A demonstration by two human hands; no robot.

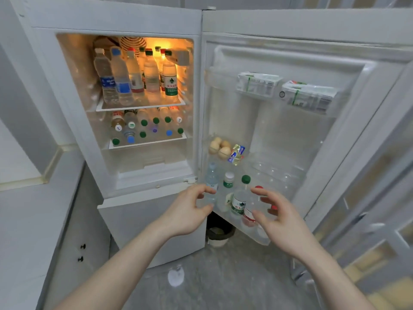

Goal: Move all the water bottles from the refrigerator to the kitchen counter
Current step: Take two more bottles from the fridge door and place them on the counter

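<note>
Neither grip holds anything: the left hand (186, 212) and right hand (282, 217) both hover with fingers loosely spread and curved before the lowest door shelf (262, 239) of the open refrigerator (111, 19). The left fingertips lie just at a clear bottle (211, 177); the right hand is just in front of a red-capped bottle (252, 211), beside a green-capped bottle (241, 198). Open floor (223, 276) lies below the shelf. Inside, an upper shelf (140, 107) carries upright bottles (152, 77); the shelf beneath holds bottles lying caps outward (145, 128). Eggs (220, 147) sit in the door.
</note>
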